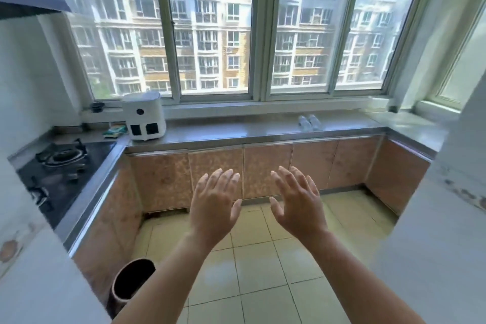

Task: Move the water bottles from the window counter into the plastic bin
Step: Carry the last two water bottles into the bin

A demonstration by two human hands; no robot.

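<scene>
Two clear water bottles [310, 122] lie side by side on the grey window counter [236, 130], right of its middle. My left hand [214, 202] and my right hand [297, 200] are raised in front of me over the tiled floor, backs toward me, fingers spread, holding nothing. Both hands are well short of the counter and the bottles. No plastic bin is in view.
A white appliance [143, 116] stands at the counter's left end beside a sponge [114, 131]. A gas stove [60, 166] is on the left counter. A dark cylindrical bucket [131, 284] stands on the floor at lower left. Brown cabinet doors [265, 171] run under the counter.
</scene>
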